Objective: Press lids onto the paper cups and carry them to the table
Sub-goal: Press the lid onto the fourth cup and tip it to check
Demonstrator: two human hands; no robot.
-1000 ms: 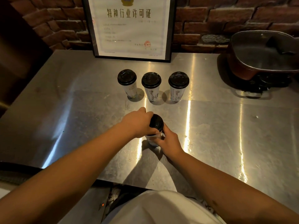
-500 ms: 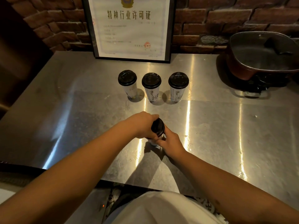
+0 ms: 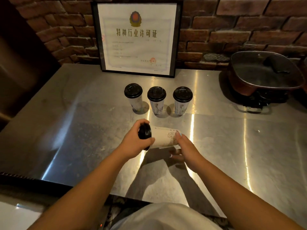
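Both hands now tip my cup (image 3: 163,138) sideways above the bench (image 3: 66,130): left hand (image 3: 135,143) grips its lid (image 3: 144,133), right hand (image 3: 186,146) its base.

White paper cup (image 3: 163,138) with brownish printed pattern, black lid (image 3: 144,133); silver steel table (image 3: 66,130); red-brown brick wall (image 3: 232,27).

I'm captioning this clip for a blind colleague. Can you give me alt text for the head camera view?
Two bare hands hold a lidded paper cup tipped sideways above a steel counter, the left hand around its black lid, the right hand at its base. Behind stand three lidded cups, a framed certificate and a pan.
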